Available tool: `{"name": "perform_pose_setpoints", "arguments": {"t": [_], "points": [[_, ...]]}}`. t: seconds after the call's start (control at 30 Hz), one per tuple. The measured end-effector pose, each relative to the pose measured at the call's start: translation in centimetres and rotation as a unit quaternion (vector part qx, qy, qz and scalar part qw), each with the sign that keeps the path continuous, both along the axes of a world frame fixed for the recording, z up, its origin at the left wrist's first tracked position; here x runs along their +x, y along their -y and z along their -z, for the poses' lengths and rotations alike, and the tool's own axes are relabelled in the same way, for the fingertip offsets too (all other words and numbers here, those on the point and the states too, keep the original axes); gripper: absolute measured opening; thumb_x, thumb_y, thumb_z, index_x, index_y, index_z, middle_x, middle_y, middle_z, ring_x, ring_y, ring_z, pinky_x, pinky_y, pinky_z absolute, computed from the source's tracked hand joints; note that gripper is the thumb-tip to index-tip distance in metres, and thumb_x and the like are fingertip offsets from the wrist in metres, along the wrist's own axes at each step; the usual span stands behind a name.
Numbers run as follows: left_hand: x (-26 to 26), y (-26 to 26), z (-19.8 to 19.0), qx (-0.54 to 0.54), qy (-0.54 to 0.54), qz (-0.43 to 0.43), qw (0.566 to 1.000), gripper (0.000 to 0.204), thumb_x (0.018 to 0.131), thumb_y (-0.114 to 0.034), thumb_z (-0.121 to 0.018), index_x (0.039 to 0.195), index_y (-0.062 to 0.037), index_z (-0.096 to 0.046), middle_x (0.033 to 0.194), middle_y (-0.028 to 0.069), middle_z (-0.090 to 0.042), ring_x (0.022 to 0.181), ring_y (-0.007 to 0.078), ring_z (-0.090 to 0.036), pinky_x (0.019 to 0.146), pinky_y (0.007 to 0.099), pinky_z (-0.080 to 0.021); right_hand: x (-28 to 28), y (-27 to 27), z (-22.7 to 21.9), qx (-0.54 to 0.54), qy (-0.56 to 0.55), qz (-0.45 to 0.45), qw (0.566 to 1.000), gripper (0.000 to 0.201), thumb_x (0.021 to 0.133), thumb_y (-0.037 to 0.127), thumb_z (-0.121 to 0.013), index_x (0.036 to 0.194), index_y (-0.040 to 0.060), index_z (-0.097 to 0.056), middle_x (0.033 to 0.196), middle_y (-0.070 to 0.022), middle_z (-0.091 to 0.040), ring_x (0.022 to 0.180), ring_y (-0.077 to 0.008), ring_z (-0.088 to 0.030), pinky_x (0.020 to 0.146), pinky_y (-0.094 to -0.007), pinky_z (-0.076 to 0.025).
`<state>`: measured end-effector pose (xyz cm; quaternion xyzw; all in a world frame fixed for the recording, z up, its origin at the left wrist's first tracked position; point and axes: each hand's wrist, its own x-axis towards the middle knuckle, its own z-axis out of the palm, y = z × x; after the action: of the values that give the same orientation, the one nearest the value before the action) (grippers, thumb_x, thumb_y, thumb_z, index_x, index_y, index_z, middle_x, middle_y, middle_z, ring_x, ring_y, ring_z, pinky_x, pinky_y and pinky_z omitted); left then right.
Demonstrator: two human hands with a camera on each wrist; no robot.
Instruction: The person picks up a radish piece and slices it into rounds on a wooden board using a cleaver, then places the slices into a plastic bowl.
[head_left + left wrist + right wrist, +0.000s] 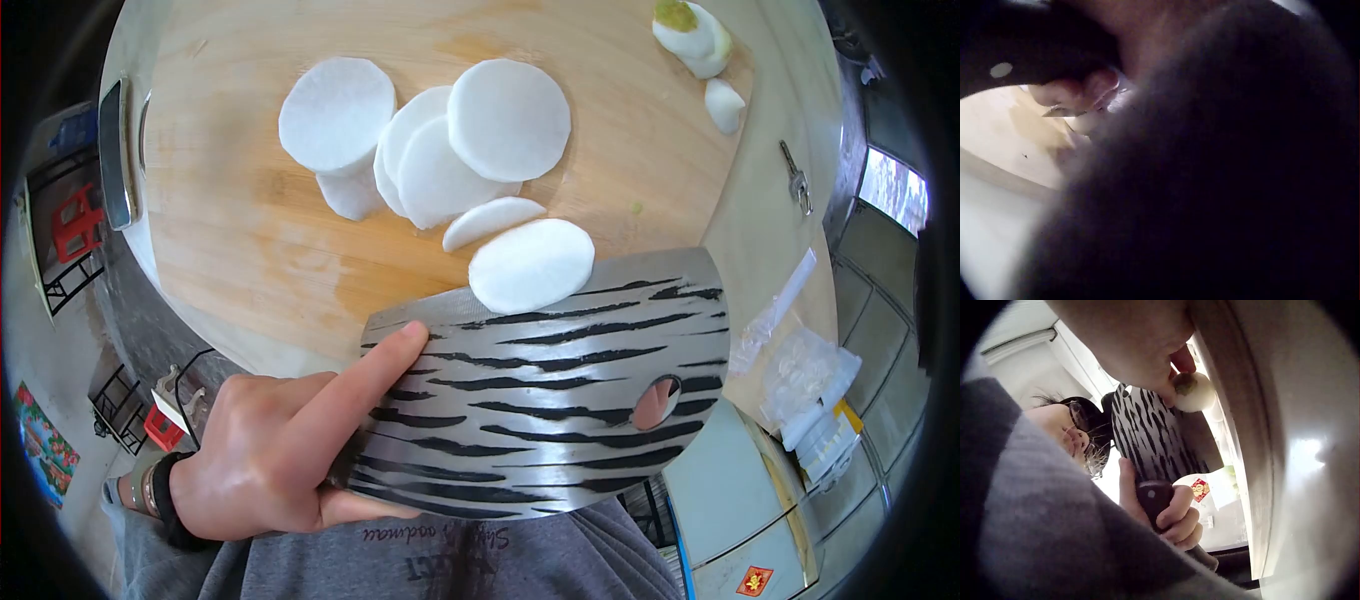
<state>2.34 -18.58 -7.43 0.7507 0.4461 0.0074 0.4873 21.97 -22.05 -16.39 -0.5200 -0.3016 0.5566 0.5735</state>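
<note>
My left hand (270,440) grips the dark handle of a cleaver (570,370) with black stripes on its blade, index finger stretched along the steel. Broad side up, the blade tilts over the board's near edge. A white radish slice (530,265) overlaps the blade's far edge. In the right wrist view, my right hand (1129,344) pinches a white radish (1200,399) with a greenish end, beside the blade; from the head it is hidden, except a bit of skin through the blade's hole. The left wrist view is mostly dark, with fingertips (1079,90) near the handle (1029,50).
Several round radish slices (510,120) overlap on the wooden board (240,240). A green-tipped radish end (692,40) and a small piece (722,106) lie at the far right. A phone (116,155), a key (797,180) and a plastic bag (810,370) sit around the board.
</note>
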Motion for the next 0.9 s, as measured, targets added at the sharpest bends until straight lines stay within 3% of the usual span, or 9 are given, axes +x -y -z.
{"name": "perform_pose_setpoints", "arguments": {"t": [0.13,0.2,0.43,0.53,0.63,0.7,0.73,0.8,0.9], "points": [[0.8,0.0,-0.3,0.003,-0.018,-0.001,1.000,0.089,0.071,-0.049,-0.072,0.134,0.0052,-0.041,0.065,0.0083,-0.059,0.052,0.0217,-0.058,0.047,0.0325,-0.045,-0.2,0.1,-0.3,-0.056,-0.145,0.019,0.988,0.034,0.080,0.005,-0.064,0.111,-0.0072,-0.056,0.108,-0.0193,-0.061,0.100,-0.0319,-0.059,0.085,-0.0413,-0.048],[1.0,-0.7,-1.1,-0.040,-0.033,0.013,0.999,0.083,0.074,-0.040,-0.073,0.131,0.0098,-0.041,0.079,0.0181,-0.063,0.068,0.0311,-0.064,0.059,0.0338,-0.050,-0.1,0.0,-0.5,-0.088,-0.223,0.029,0.971,0.035,0.081,0.005,-0.064,0.112,-0.0069,-0.056,0.109,-0.0190,-0.061,0.101,-0.0316,-0.059,0.086,-0.0413,-0.049],[2.2,-2.4,-0.3,-0.042,-0.059,0.038,0.997,0.087,0.075,-0.049,-0.070,0.131,0.0093,-0.039,0.092,0.0243,-0.064,0.082,0.0391,-0.066,0.068,0.0357,-0.052,0.2,-1.0,-2.3,-0.188,-0.496,0.061,0.846,0.037,0.084,0.005,-0.063,0.118,-0.0057,-0.054,0.113,-0.0178,-0.061,0.106,-0.0302,-0.059,0.089,-0.0414,-0.049],[2.6,-2.4,-0.1,-0.041,-0.058,0.006,0.997,0.084,0.077,-0.049,-0.069,0.132,0.0070,-0.039,0.091,0.0238,-0.064,0.076,0.0389,-0.065,0.065,0.0362,-0.051,0.2,-1.1,-2.5,-0.204,-0.542,0.083,0.811,0.038,0.085,0.005,-0.063,0.120,-0.0052,-0.053,0.115,-0.0173,-0.061,0.107,-0.0297,-0.059,0.091,-0.0415,-0.050],[3.8,-3.2,-0.9,-0.080,-0.108,0.005,0.991,0.082,0.078,-0.047,-0.068,0.134,0.0042,-0.037,0.086,0.0215,-0.063,0.070,0.0380,-0.064,0.063,0.0374,-0.049,0.0,-0.5,-0.8,-0.151,-0.407,0.069,0.898,0.038,0.080,0.003,-0.066,0.116,-0.0045,-0.057,0.113,-0.0172,-0.062,0.105,-0.0307,-0.060,0.090,-0.0410,-0.050],[3.6,-2.9,-0.5,-0.078,-0.094,-0.006,0.993,0.079,0.079,-0.045,-0.068,0.134,0.0025,-0.036,0.081,0.0198,-0.062,0.064,0.0373,-0.061,0.060,0.0375,-0.047,0.3,-0.3,-0.5,-0.062,-0.159,0.060,0.983,0.037,0.073,0.001,-0.070,0.109,-0.0035,-0.061,0.109,-0.0167,-0.063,0.101,-0.0309,-0.062,0.087,-0.0397,-0.050],[3.5,-2.9,-0.4,-0.075,-0.086,-0.012,0.993,0.078,0.079,-0.044,-0.067,0.135,0.0017,-0.036,0.078,0.0189,-0.061,0.062,0.0370,-0.060,0.058,0.0375,-0.046,0.5,-0.3,-0.4,-0.014,-0.029,0.055,0.998,0.037,0.070,0.000,-0.071,0.106,-0.0030,-0.063,0.107,-0.0164,-0.063,0.099,-0.0310,-0.063,0.086,-0.0391,-0.051],[3.8,-3.5,-0.6,-0.073,-0.090,-0.008,0.993,0.076,0.080,-0.042,-0.067,0.135,0.0002,-0.036,0.075,0.0185,-0.060,0.061,0.0367,-0.058,0.057,0.0378,-0.044,0.7,-0.2,-0.3,0.078,0.230,0.040,0.969,0.036,0.064,-0.001,-0.074,0.100,-0.0020,-0.067,0.103,-0.0159,-0.064,0.095,-0.0311,-0.064,0.084,-0.0378,-0.051],[3.4,-3.3,-0.3,-0.043,-0.057,-0.022,0.997,0.073,0.081,-0.037,-0.065,0.137,-0.0024,-0.035,0.070,0.0183,-0.057,0.059,0.0365,-0.054,0.058,0.0391,-0.041,-0.3,-0.2,0.2,0.113,0.314,0.097,0.938,0.035,0.059,-0.001,-0.077,0.093,-0.0004,-0.069,0.097,-0.0143,-0.064,0.086,-0.0293,-0.064,0.075,-0.0337,-0.052]]}}
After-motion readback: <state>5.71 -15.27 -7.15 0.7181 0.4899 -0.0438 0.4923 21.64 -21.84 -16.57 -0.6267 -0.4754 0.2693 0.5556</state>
